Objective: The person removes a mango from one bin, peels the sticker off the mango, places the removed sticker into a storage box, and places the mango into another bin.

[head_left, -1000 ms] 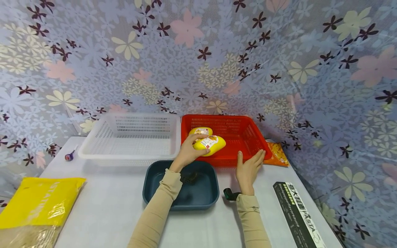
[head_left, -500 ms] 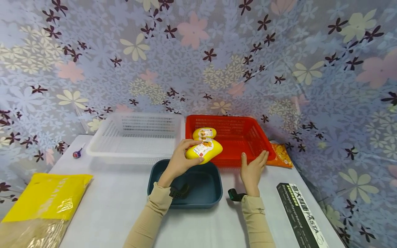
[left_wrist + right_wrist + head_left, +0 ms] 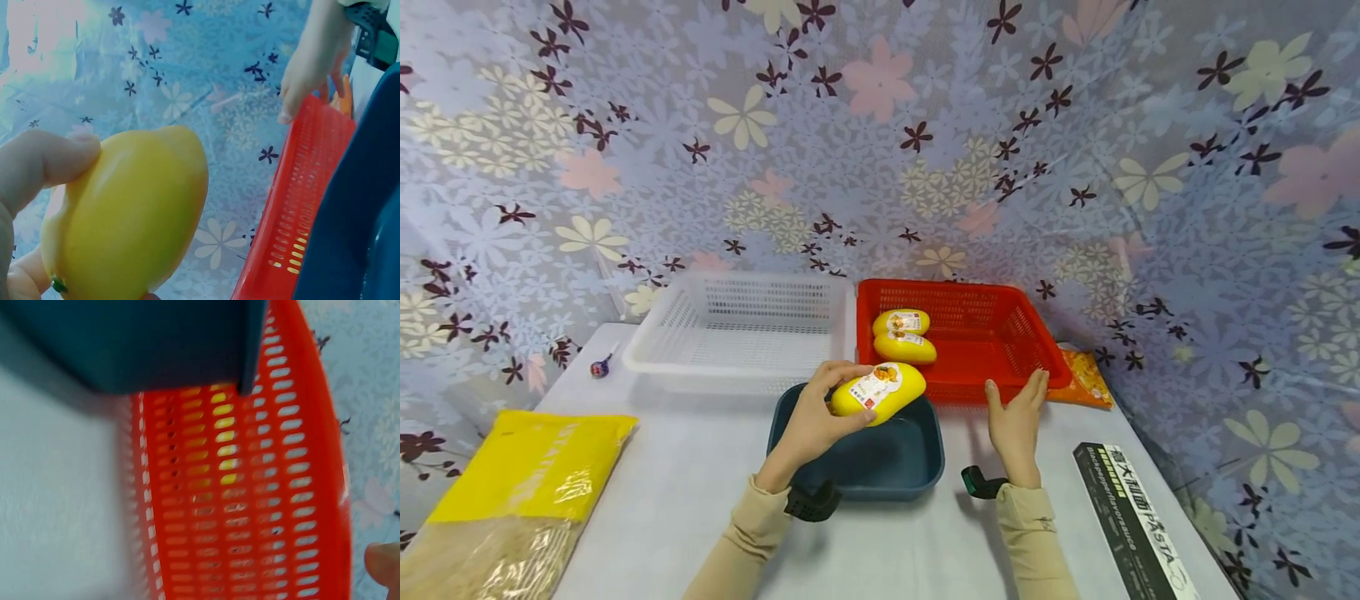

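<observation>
My left hand (image 3: 811, 421) holds a yellow mango (image 3: 891, 396) with a white label, thumb on one side and fingers on the other. The mango is above the dark blue basin (image 3: 887, 467). In the left wrist view, the held mango (image 3: 134, 212) shows a small green stem end. Two more labelled mangoes, a rear one (image 3: 901, 322) and a front one (image 3: 906, 347), lie at the left inside the red basket (image 3: 985, 385). My right hand (image 3: 1018, 425) is at that basket's front right rim, fingers extended; whether they press on it is unclear.
Left of the red basket stands a white basket (image 3: 700, 367). An orange packet (image 3: 1086, 379) lies to the right, nearer is a black pasta box (image 3: 1131, 517). A yellow bag (image 3: 527, 483) and a lollipop (image 3: 601, 367) lie at the left.
My left hand has lifted the mango out of the red basket and brought it nearer and left, over the basin. The right hand has stayed at the basket's rim.
</observation>
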Demonstrator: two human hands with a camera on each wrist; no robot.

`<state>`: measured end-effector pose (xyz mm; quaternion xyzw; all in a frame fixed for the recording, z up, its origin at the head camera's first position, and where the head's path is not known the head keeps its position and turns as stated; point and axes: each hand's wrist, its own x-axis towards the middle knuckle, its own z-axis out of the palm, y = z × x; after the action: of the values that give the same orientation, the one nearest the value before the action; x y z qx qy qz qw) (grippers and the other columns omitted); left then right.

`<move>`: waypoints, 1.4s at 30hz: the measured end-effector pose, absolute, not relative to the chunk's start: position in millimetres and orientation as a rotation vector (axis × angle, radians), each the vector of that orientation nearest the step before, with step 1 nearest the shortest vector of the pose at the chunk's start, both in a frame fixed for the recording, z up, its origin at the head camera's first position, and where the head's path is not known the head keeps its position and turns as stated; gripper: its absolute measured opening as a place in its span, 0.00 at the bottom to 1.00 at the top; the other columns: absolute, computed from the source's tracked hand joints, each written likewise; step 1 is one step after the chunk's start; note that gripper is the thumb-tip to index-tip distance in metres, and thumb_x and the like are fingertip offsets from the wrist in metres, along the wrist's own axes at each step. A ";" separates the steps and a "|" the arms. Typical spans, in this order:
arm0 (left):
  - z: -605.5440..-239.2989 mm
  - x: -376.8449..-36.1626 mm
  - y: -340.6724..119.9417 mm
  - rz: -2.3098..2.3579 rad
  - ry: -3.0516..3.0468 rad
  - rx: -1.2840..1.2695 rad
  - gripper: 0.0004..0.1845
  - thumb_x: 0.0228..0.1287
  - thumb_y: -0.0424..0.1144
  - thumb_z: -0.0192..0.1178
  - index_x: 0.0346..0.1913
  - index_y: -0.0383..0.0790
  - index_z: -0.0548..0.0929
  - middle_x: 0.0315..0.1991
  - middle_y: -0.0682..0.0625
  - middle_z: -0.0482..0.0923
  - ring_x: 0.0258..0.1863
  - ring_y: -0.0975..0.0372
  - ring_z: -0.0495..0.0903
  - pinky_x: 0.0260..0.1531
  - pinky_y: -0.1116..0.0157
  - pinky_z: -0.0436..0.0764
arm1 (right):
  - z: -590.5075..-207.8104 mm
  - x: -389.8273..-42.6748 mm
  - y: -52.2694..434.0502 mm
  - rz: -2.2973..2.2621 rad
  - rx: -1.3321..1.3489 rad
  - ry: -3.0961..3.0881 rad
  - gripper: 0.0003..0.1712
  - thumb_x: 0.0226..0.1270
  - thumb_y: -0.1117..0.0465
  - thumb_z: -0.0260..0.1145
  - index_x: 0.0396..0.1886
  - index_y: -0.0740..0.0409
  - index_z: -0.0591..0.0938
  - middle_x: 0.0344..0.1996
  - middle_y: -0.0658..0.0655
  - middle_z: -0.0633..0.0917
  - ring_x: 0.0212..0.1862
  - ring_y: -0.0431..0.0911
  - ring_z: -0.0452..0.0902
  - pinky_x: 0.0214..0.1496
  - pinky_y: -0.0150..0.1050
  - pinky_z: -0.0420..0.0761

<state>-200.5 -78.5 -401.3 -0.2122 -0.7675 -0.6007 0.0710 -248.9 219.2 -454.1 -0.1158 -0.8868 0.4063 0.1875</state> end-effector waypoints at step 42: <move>-482.8 -100.3 -101.4 -1.703 -2.592 -0.907 0.26 0.47 0.41 0.73 0.54 0.54 0.82 0.51 0.56 0.74 0.53 0.66 0.70 0.53 0.71 0.73 | -468.9 -131.5 140.7 1.682 1.212 -2.277 0.31 0.68 0.71 0.54 0.71 0.60 0.62 0.60 0.61 0.78 0.53 0.49 0.80 0.51 0.39 0.80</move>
<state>-100.3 -101.4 -482.8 -0.2805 -0.8012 -0.5266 -0.0450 -131.5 140.7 -468.9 0.3932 -0.7391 0.5460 0.0310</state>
